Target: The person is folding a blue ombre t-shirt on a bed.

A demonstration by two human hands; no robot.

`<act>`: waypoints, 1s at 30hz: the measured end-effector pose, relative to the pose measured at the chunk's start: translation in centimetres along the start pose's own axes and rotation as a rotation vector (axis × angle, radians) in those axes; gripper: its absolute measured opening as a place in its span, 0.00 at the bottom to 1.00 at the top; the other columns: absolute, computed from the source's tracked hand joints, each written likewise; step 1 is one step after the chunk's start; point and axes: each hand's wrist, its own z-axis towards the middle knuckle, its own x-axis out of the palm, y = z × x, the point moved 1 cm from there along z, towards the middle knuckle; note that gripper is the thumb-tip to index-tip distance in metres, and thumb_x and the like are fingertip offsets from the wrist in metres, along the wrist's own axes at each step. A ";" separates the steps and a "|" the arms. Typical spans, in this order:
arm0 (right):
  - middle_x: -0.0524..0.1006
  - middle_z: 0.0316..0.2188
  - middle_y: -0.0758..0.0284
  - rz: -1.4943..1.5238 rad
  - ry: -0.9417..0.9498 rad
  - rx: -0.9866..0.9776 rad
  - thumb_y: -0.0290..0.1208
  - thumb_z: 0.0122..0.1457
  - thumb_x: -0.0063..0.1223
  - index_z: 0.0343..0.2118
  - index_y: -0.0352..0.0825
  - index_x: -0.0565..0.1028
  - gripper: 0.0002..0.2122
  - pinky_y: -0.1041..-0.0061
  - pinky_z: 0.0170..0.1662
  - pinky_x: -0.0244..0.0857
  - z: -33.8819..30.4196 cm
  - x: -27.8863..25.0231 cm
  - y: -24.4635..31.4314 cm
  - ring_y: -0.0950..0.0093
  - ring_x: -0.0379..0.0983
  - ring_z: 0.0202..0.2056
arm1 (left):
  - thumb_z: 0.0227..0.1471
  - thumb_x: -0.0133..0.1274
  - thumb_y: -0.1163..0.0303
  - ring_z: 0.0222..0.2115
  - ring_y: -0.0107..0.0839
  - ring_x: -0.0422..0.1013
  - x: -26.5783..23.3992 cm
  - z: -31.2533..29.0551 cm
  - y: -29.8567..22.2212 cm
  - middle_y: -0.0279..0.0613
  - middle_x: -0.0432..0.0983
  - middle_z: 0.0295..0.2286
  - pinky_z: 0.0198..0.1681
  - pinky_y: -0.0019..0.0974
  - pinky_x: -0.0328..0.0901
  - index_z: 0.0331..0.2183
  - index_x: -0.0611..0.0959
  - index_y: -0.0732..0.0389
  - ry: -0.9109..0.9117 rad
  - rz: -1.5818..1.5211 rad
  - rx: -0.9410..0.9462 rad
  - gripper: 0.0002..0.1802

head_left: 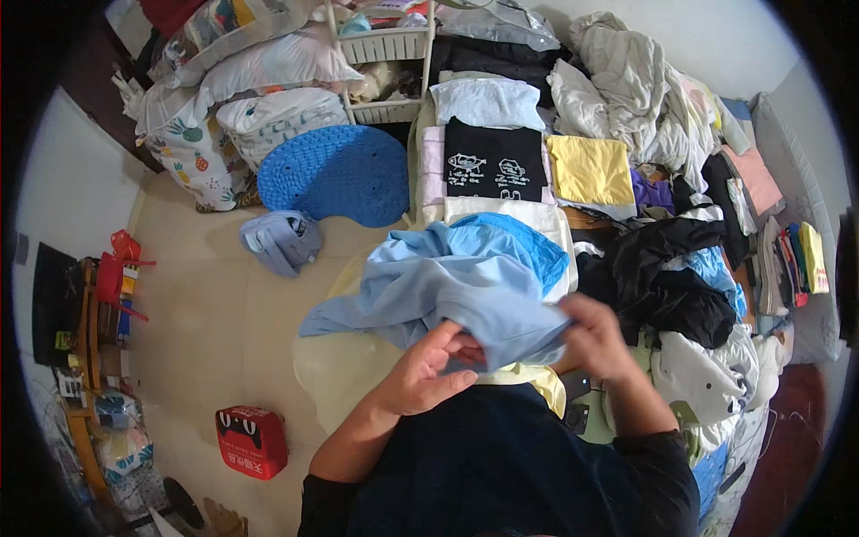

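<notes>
A light blue garment (488, 291), loosely bunched, is spread in front of my body, and its kind is hard to make out from the folds. My left hand (434, 367) has its fingers curled at the near edge of the cloth, the thumb standing apart. At the right end of the garment my right hand (598, 340) is closed on its edge, blurred by motion. Brighter blue cloth (519, 242) lies right behind the garment. Farther back are a folded black T-shirt (492, 166) with white print and a folded yellow cloth (591, 168).
Heaped black clothes (667, 277) and a white garment (698, 376) lie to the right. A blue oval mat (335, 174), a blue-grey bag (282, 242) and a red box (251, 441) are on the left. A white rack (385, 45) stands at the back.
</notes>
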 end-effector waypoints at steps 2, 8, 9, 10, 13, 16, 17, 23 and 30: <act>0.70 0.26 0.70 0.134 -0.172 0.082 0.24 0.44 0.42 0.29 0.29 0.71 0.09 0.80 0.33 0.60 0.2 -3.3 1.3 0.80 0.66 0.30 | 0.50 0.54 0.74 0.49 0.34 0.68 -1.8 -0.6 -1.7 0.45 0.73 0.45 0.53 0.36 0.60 0.55 0.66 0.63 -0.063 0.418 0.032 0.30; 0.63 0.19 0.77 -0.060 -0.277 0.101 0.24 0.45 0.42 0.23 0.32 0.67 0.03 0.84 0.26 0.51 0.2 -7.2 3.7 0.87 0.57 0.23 | 0.44 0.58 0.74 0.41 0.41 0.73 -7.6 -2.2 -0.3 0.46 0.78 0.37 0.46 0.39 0.66 0.41 0.79 0.63 -0.466 1.107 -0.001 0.18; 0.63 0.19 0.78 -0.045 -0.285 0.140 0.24 0.45 0.42 0.22 0.32 0.67 0.02 0.85 0.25 0.50 0.4 -7.3 3.6 0.87 0.56 0.23 | 0.43 0.59 0.74 0.40 0.43 0.73 -8.2 -2.5 0.4 0.46 0.77 0.36 0.46 0.41 0.65 0.40 0.79 0.62 -0.487 1.253 0.011 0.18; 0.63 0.19 0.78 -0.040 -0.283 0.139 0.24 0.46 0.44 0.21 0.32 0.66 0.02 0.85 0.25 0.49 0.6 -7.5 3.1 0.88 0.56 0.23 | 0.41 0.60 0.73 0.39 0.45 0.72 -8.8 -2.7 1.1 0.45 0.76 0.36 0.45 0.43 0.65 0.39 0.80 0.61 -0.502 1.398 0.027 0.18; 0.63 0.19 0.78 0.078 -0.239 0.170 0.23 0.45 0.44 0.21 0.33 0.66 0.02 0.85 0.25 0.48 1.0 -7.3 2.0 0.88 0.56 0.23 | 0.39 0.62 0.72 0.39 0.46 0.70 -10.1 -2.5 3.2 0.44 0.75 0.38 0.45 0.44 0.63 0.38 0.80 0.61 -0.481 1.403 0.087 0.19; 0.66 0.20 0.77 0.025 -0.173 0.277 0.23 0.44 0.45 0.22 0.31 0.68 0.02 0.84 0.26 0.52 0.9 -7.6 1.0 0.87 0.60 0.24 | 0.37 0.64 0.70 0.40 0.45 0.69 -10.1 -1.9 4.0 0.43 0.74 0.38 0.45 0.44 0.63 0.37 0.80 0.60 -0.470 1.420 0.209 0.20; 0.67 0.20 0.76 -0.027 -0.132 0.378 0.23 0.43 0.45 0.22 0.30 0.69 0.03 0.84 0.27 0.54 0.8 -7.8 0.6 0.86 0.61 0.25 | 0.37 0.64 0.70 0.40 0.45 0.69 -9.7 -1.6 4.2 0.43 0.74 0.38 0.45 0.44 0.63 0.37 0.80 0.60 -0.471 1.418 0.206 0.20; 0.77 0.26 0.57 -1.026 0.266 0.471 0.32 0.39 0.53 0.27 0.35 0.77 0.11 0.60 0.36 0.68 -1.2 -7.6 -5.0 0.57 0.75 0.33 | 0.34 0.62 0.73 0.39 0.42 0.67 -7.3 -0.5 7.6 0.39 0.71 0.33 0.42 0.43 0.62 0.30 0.79 0.58 -0.164 1.517 0.186 0.14; 0.75 0.29 0.58 -0.654 0.033 -0.012 0.25 0.43 0.54 0.35 0.31 0.76 0.13 0.66 0.39 0.67 -0.3 -0.2 -0.4 0.60 0.74 0.34 | 0.32 0.59 0.77 0.31 0.38 0.71 -6.0 -3.1 5.1 0.39 0.71 0.30 0.34 0.42 0.64 0.27 0.77 0.60 -0.080 1.529 0.618 0.13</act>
